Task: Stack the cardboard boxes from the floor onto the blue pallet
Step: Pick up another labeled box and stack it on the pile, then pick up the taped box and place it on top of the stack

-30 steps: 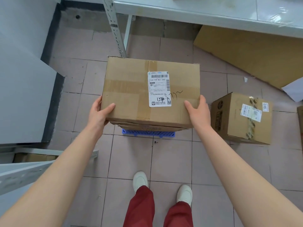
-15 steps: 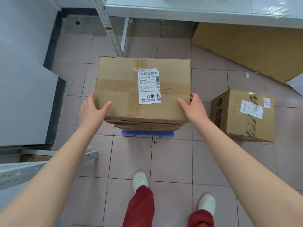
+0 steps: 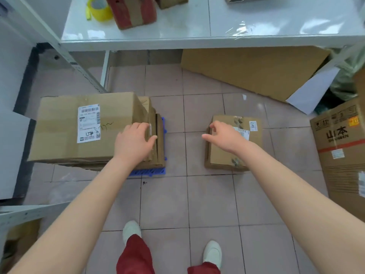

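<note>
A large cardboard box [image 3: 65, 127] with a white shipping label lies on top of a stack of boxes on the blue pallet [image 3: 150, 172], of which only the front right edge shows. My left hand [image 3: 134, 143] hovers open over the stack's right edge, holding nothing. A smaller cardboard box [image 3: 233, 153] with labels sits on the tiled floor to the right of the pallet. My right hand [image 3: 223, 135] is open with spread fingers just above that box's top left corner, and I cannot tell whether it touches it.
A white table [image 3: 197, 36] stands ahead with a yellow tape roll [image 3: 98, 6] and a red-taped box [image 3: 134, 10] on it. Flat cardboard [image 3: 246, 70] leans under the table. A big printed carton [image 3: 343, 155] stands at the right. Metal shelving [image 3: 29, 212] is at the left.
Both hands have let go of the large labelled box, which now rests on the stack. The view has swung right; my right hand has moved over to the smaller floor box.
</note>
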